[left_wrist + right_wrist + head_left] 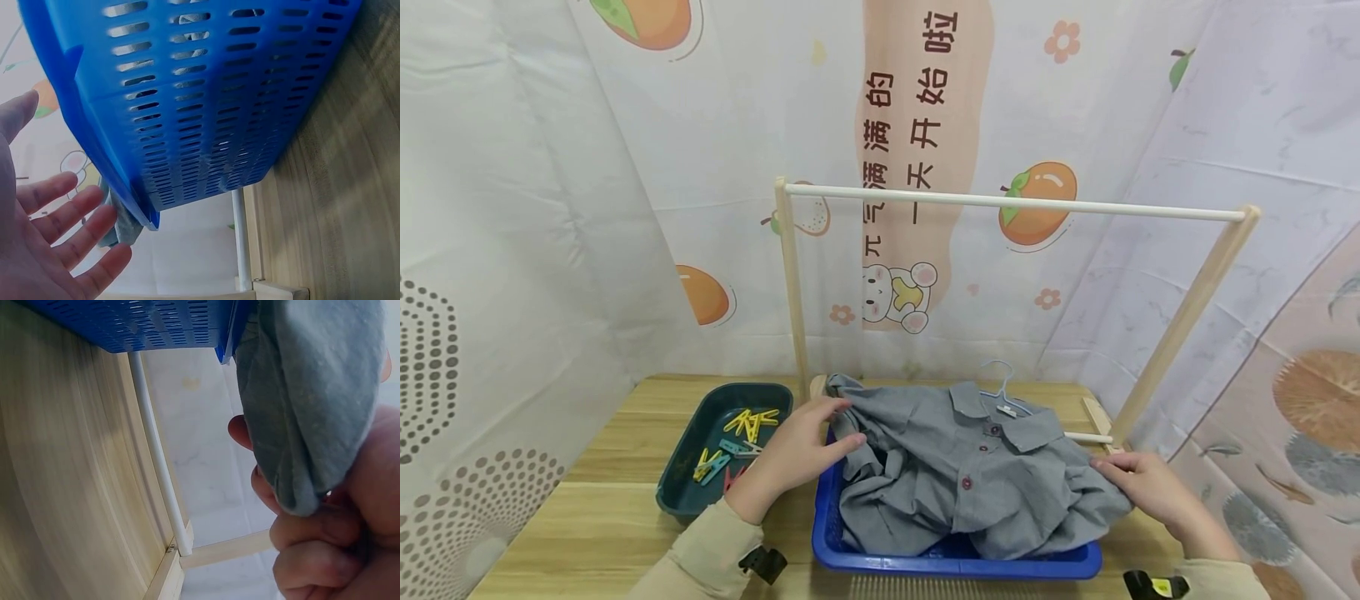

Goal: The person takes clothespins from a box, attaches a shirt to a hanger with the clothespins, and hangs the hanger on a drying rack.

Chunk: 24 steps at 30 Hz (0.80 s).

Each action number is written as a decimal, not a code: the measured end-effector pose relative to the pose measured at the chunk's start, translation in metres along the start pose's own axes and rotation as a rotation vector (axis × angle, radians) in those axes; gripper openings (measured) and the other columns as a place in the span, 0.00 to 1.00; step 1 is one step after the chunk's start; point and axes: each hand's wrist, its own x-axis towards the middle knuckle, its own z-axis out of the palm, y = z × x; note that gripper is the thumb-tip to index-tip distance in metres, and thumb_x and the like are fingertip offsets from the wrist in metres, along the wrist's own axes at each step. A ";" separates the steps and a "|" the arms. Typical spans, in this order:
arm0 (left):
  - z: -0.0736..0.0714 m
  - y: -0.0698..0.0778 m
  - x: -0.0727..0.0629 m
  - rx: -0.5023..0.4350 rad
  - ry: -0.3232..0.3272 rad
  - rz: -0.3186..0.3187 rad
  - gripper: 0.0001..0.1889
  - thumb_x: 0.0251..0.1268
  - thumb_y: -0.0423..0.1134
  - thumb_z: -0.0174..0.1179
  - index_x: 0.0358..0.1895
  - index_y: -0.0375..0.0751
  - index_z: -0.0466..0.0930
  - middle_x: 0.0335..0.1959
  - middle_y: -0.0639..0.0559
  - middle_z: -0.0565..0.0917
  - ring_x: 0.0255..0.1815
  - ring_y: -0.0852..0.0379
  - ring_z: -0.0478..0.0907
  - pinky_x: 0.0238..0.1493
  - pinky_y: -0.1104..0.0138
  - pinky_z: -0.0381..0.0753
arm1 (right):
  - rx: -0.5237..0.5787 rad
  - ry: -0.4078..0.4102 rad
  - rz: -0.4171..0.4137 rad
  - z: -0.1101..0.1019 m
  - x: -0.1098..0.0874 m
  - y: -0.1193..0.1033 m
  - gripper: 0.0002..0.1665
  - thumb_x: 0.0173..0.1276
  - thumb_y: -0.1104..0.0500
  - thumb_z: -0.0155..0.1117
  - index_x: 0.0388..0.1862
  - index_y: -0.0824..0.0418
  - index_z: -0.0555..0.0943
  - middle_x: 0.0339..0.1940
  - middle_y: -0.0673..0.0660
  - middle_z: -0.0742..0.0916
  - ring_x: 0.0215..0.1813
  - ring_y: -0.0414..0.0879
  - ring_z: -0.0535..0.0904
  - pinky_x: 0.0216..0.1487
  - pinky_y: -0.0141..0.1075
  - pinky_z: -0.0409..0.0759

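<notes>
Fingers wide, the left hand (799,443) hung by the basket's (955,567) left edge; the right hand (1159,493) pinched the shirt (1022,487).

Soft, even light fills the bright head view, where the white fabric curtain printed with orange fruit (760,100) looks pale but its dark lettering stays crisp; the wide lens stretches the outer edges. Shadows are gentle, deepest beneath the blue slotted plastic basket (955,567). The left wrist view is backlit: brightness glows through the slots, the upper-left background is washed out, the bare left hand (44,250) is shaded, and faint pale streaks cross the light-brown wood-grain tabletop (337,175). The right wrist view is dimmer, its upper-left corner darkest; the close grey cloth shirt (325,381) and bare right hand (331,550) look slightly soft.
</notes>
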 end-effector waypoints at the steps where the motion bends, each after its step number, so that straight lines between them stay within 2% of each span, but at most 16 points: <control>1: 0.001 0.000 0.000 0.004 0.000 0.003 0.35 0.65 0.64 0.64 0.67 0.44 0.78 0.63 0.50 0.79 0.59 0.53 0.79 0.58 0.53 0.79 | 0.001 -0.004 -0.007 0.000 -0.001 0.001 0.21 0.80 0.51 0.58 0.50 0.66 0.88 0.49 0.61 0.88 0.48 0.45 0.80 0.41 0.36 0.79; 5: 0.002 0.000 0.000 0.017 -0.005 0.011 0.34 0.66 0.63 0.64 0.66 0.44 0.79 0.62 0.51 0.80 0.58 0.55 0.78 0.58 0.53 0.79 | 0.032 -0.029 -0.012 -0.002 -0.002 0.002 0.21 0.79 0.51 0.59 0.53 0.67 0.87 0.47 0.60 0.89 0.44 0.44 0.82 0.39 0.36 0.81; 9: 0.003 0.001 0.001 0.029 -0.012 0.005 0.33 0.65 0.63 0.65 0.65 0.44 0.80 0.61 0.51 0.81 0.58 0.55 0.78 0.59 0.53 0.78 | 0.078 -0.056 -0.016 -0.003 -0.001 0.003 0.20 0.79 0.52 0.59 0.51 0.68 0.88 0.30 0.57 0.86 0.23 0.39 0.76 0.25 0.36 0.78; 11: 0.002 0.002 0.001 0.037 -0.013 0.006 0.33 0.65 0.63 0.64 0.64 0.44 0.80 0.61 0.51 0.81 0.58 0.54 0.78 0.59 0.53 0.78 | 0.070 -0.062 -0.035 -0.004 -0.001 0.003 0.19 0.79 0.53 0.59 0.50 0.68 0.88 0.28 0.55 0.85 0.22 0.38 0.74 0.25 0.35 0.77; 12: 0.002 0.002 0.001 0.040 -0.014 0.006 0.33 0.65 0.63 0.64 0.64 0.44 0.80 0.61 0.51 0.81 0.59 0.54 0.78 0.59 0.53 0.78 | 0.057 -0.062 -0.039 -0.004 -0.001 0.003 0.19 0.79 0.53 0.60 0.49 0.67 0.88 0.29 0.56 0.85 0.23 0.38 0.75 0.25 0.35 0.77; 16: 0.003 0.002 0.002 0.051 -0.016 0.006 0.32 0.65 0.64 0.64 0.63 0.44 0.81 0.61 0.50 0.80 0.59 0.54 0.78 0.59 0.53 0.78 | -0.054 -0.024 -0.065 -0.006 -0.001 0.000 0.16 0.78 0.54 0.61 0.46 0.65 0.90 0.41 0.57 0.89 0.41 0.42 0.82 0.38 0.35 0.79; 20: 0.003 0.003 0.002 0.057 -0.017 -0.001 0.32 0.65 0.64 0.64 0.63 0.45 0.81 0.61 0.50 0.80 0.59 0.54 0.78 0.59 0.53 0.78 | -0.161 0.016 -0.084 -0.006 0.000 -0.003 0.14 0.75 0.54 0.65 0.45 0.63 0.91 0.43 0.60 0.90 0.44 0.52 0.85 0.41 0.41 0.82; 24: 0.001 0.005 0.001 0.049 -0.012 -0.001 0.32 0.65 0.65 0.63 0.63 0.45 0.81 0.61 0.51 0.80 0.58 0.54 0.78 0.58 0.52 0.79 | -0.287 0.057 -0.148 -0.007 0.001 -0.005 0.13 0.72 0.54 0.68 0.44 0.61 0.91 0.42 0.62 0.90 0.45 0.58 0.86 0.44 0.51 0.83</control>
